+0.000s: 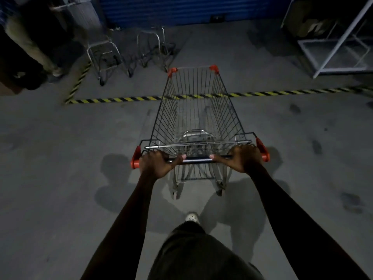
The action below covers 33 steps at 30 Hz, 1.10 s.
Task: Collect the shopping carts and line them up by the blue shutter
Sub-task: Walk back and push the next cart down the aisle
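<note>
1. The left hand (156,163) curls round the handle (197,159) of the cart (226,110), near its left red cap
2. The right hand (243,158) grips the same handle near the right cap
3. The cart stands on the floor (60,158), its basket across the striped tape (113,100), nose toward the blue shutter (181,11)
4. Two parked carts (107,55) stand beyond the tape, near the shutter
5. A white rack (339,49) is far right, a person (30,43) far left
</note>
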### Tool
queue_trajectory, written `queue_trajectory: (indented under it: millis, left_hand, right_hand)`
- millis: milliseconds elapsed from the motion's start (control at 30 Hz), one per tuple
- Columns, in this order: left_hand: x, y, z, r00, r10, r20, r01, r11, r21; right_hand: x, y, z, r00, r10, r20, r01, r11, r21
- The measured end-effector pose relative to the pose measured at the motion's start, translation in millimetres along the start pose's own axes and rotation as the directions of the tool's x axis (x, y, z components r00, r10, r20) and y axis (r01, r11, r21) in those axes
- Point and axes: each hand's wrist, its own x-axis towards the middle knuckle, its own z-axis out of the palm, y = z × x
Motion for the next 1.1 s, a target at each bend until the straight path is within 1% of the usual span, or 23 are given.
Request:
queue_trajectory:
  millis: [33,133,233,333,500,633,667,733,800,833,900,967,1033,1100]
  left_hand:
    - [24.8,-0.2,-3.6,1.000,0.012,0.006,-0.012,1.000,-0.015]
    - [93.2,1.8,-7.8,0.995,0.043,0.088,-0.040,0.999,-0.036]
    - [159.8,4.0,-5.3,0.996,0.030,0.085,-0.027,0.999,-0.036]
    - [233.7,9.7,0.8,0.997,-0.001,0.083,0.006,0.998,-0.056]
    - [363.2,33.5,4.8,0.999,-0.034,-0.010,0.033,0.999,-0.018]
    - [466.2,49.3,4.6,0.996,-0.059,-0.065,0.059,0.998,0.007]
    - [491.5,53.5,4.3,0.995,-0.058,-0.082,0.058,0.998,0.002]
    - [536.6,62.5,4.5,0.993,-0.073,-0.097,0.069,0.997,-0.044]
    - [577.1,71.2,7.9,0.977,-0.124,-0.171,0.114,0.991,-0.067]
    - [597.0,74.3,10.9,0.965,-0.151,-0.216,0.135,0.987,-0.087]
    - [637.7,79.6,15.1,0.950,-0.188,-0.249,0.159,0.978,-0.131]
    - [682.2,83.6,15.4,0.941,-0.199,-0.274,0.175,0.978,-0.111]
    - [729.9,83.0,15.7,0.927,-0.200,-0.318,0.172,0.978,-0.114]
    - [779.9,77.8,19.0,0.909,-0.200,-0.366,0.160,0.978,-0.135]
  right_hand:
    - [24.7,4.7,-2.7,1.000,0.013,0.013,-0.013,1.000,0.001]
    - [86.8,20.5,-6.6,0.999,0.034,0.012,-0.034,0.999,0.007]
    - [149.1,37.3,-11.0,0.998,0.039,-0.048,-0.040,0.999,-0.005]
    - [224.7,62.7,-16.8,0.998,0.039,-0.045,-0.041,0.999,-0.026]
    - [358.1,111.8,-33.8,0.999,0.027,-0.040,-0.027,1.000,0.002]
    - [461.0,150.0,-44.4,0.998,0.022,-0.065,-0.008,0.979,0.203]
    - [487.4,158.2,-50.0,0.999,0.004,-0.049,0.007,0.978,0.207]
    - [536.9,172.2,-63.2,0.999,-0.043,0.009,0.041,0.990,0.134]
    - [582.7,186.5,-77.5,0.997,-0.069,0.027,0.067,0.997,0.049]
    - [605.6,193.9,-83.4,0.996,-0.076,0.037,0.074,0.996,0.057]
    - [649.9,206.6,-93.0,0.995,-0.085,0.057,0.078,0.990,0.120]
    - [697.5,217.8,-98.4,0.995,-0.083,0.055,0.073,0.983,0.166]
    - [747.7,227.4,-99.0,0.995,-0.080,0.060,0.066,0.977,0.202]
    - [798.2,233.1,-101.2,0.994,-0.073,0.081,0.048,0.960,0.275]
